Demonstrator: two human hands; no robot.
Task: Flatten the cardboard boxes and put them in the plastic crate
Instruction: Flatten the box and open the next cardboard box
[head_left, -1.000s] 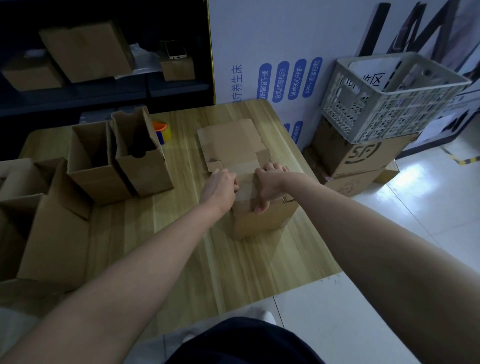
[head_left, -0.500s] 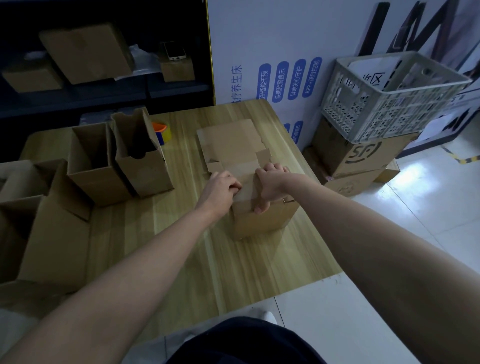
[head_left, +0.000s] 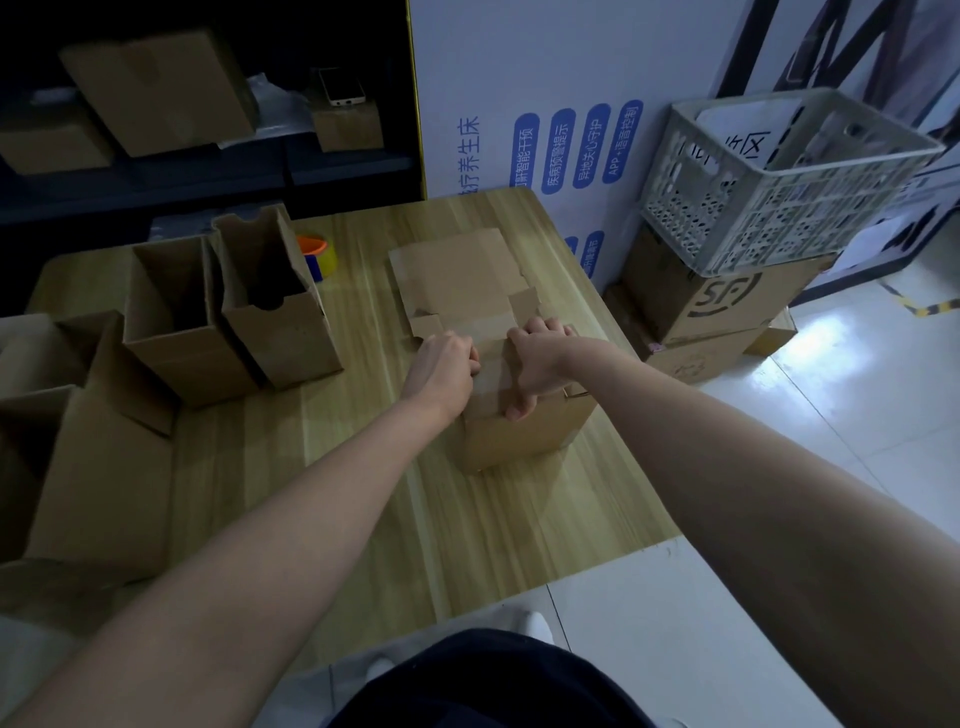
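Observation:
A small brown cardboard box (head_left: 524, 431) stands on the wooden table (head_left: 363, 499), right of centre. My left hand (head_left: 441, 364) is curled on the left part of its top flap. My right hand (head_left: 535, 364) grips the top from the right, thumb over the near edge and fingers curled on the far side. A flattened cardboard sheet (head_left: 457, 280) lies just behind the box. The white plastic crate (head_left: 779, 182) sits tilted on stacked boxes to the right of the table.
Two open upright boxes (head_left: 176, 322) (head_left: 280, 312) stand at the table's left, with larger open boxes (head_left: 78, 447) at the far left. A tape roll (head_left: 317, 254) lies behind them. SF-marked cartons (head_left: 717, 312) sit on the floor under the crate. Dark shelves hold more boxes.
Both hands stay on top of the small box; my left hand's fingers have curled a little tighter on the flap. The box has not shifted.

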